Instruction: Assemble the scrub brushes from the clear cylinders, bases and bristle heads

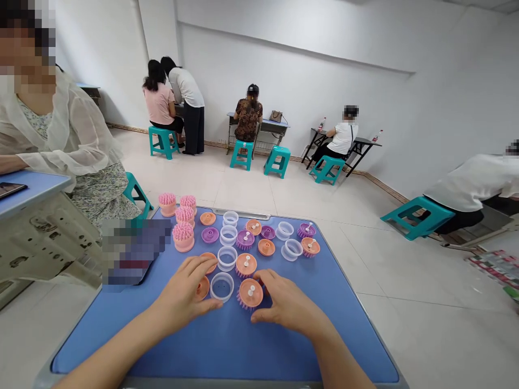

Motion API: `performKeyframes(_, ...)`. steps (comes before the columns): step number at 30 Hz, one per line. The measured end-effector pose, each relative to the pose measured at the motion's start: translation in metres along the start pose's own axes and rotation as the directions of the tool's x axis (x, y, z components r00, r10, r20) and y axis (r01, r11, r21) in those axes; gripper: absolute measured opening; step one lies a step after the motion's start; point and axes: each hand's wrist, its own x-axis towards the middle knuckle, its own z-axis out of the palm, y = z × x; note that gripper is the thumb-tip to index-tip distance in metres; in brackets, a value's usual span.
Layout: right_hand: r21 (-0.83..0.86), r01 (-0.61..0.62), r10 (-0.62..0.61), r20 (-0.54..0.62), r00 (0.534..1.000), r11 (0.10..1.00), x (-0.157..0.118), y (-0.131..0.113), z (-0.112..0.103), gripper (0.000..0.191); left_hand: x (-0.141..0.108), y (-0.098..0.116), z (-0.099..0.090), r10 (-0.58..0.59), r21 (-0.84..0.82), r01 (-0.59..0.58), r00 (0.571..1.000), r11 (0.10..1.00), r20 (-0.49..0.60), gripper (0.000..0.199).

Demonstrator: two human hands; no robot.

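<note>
Above the near half of a blue desk top with a grey edge, both hands are held palm-inward and partly open. By the left hand, two shallow round orange plastic caps are partly covered, its thumb being extended towards the nearest translucent plastic ring; whether either cap is touched cannot be told. By the right hand, the right side of the nearest orange disc with a white peg and purple bristles beneath is flanked, thumb and fingers being parted; whether it is gripped cannot be told. A similar orange bristled disc is placed just beyond it, with a purple bristled disc farther back. Three more translucent rings are lined up beyond the nearest one. At the right, two further rings are set beside another pair of pegged discs, one purple and one orange. Four pink bristled brushes with round bases are stood at the far left of the desk. Beyond, people are seated on teal plastic stools.
</note>
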Motion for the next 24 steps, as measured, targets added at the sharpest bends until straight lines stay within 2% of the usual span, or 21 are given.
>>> performKeyframes(5, 0.034, 0.031, -0.032, 0.011, 0.999, 0.999, 0.002, -0.004, 0.009, 0.048, -0.002, 0.000, 0.005, -0.013, 0.041, 0.011, 0.999, 0.999, 0.053, 0.074)
performKeyframes(9, 0.080, -0.004, 0.004, -0.003, 1.000, 0.997, 0.005, 0.003, 0.021, 0.044, -0.002, 0.008, 0.004, -0.014, 0.055, 0.009, 0.995, 0.998, 0.097, 0.078)
performKeyframes(12, 0.102, 0.002, 0.006, -0.071, 0.997, 0.995, 0.007, 0.009, 0.030, 0.032, -0.001, 0.009, 0.005, -0.041, 0.063, 0.035, 0.995, 0.997, 0.090, 0.072)
performKeyframes(16, 0.113, 0.020, -0.009, -0.102, 0.995, 0.993, 0.006, 0.011, 0.034, 0.022, -0.002, 0.012, 0.007, -0.065, 0.076, 0.057, 0.992, 0.995, 0.108, 0.066)
performKeyframes(24, 0.067, 0.091, -0.078, -0.180, 0.981, 0.994, 0.006, 0.007, 0.040, 0.021, -0.001, 0.015, 0.009, -0.055, 0.102, 0.042, 0.990, 0.994, 0.127, 0.046)
